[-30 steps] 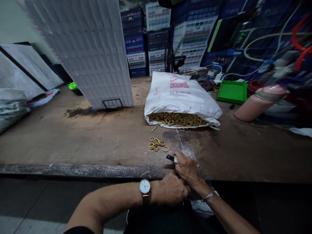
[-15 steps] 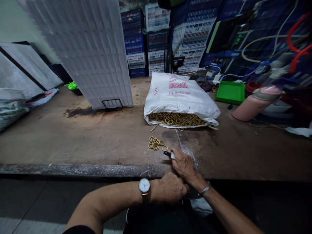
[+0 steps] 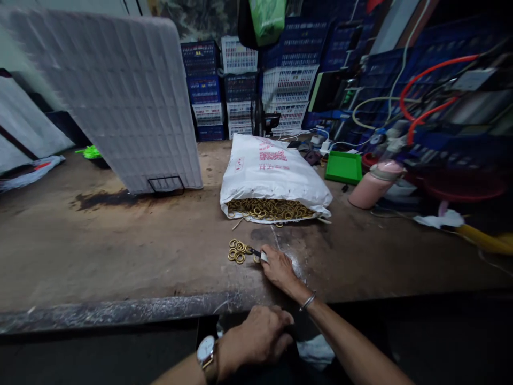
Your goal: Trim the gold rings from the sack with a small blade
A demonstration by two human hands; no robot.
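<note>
My right hand is over the tabletop, its fingers closed round a small cutter-like tool with a dark flat tip and a white handle. That tip reaches the edge of a small group of brass-coloured rings, and one ring lies just below it. My left hand, with a wristwatch behind it, hovers below the table's front edge. Its fingers are bent, and a gap shows between thumb and forefinger with nothing visible there. Beyond the rings, a white woven sack lies with its mouth full of similar rings.
A tall pale ribbed panel stands in a black wire stand on the brown table. Right of the sack are a green tray and a pink bottle. Stacked crates and a small fan stand behind.
My view has shifted, so the table things appear further left. My right hand has brought the tool tip to the rings. My left hand has drawn apart from the right, its fingers loosened.
</note>
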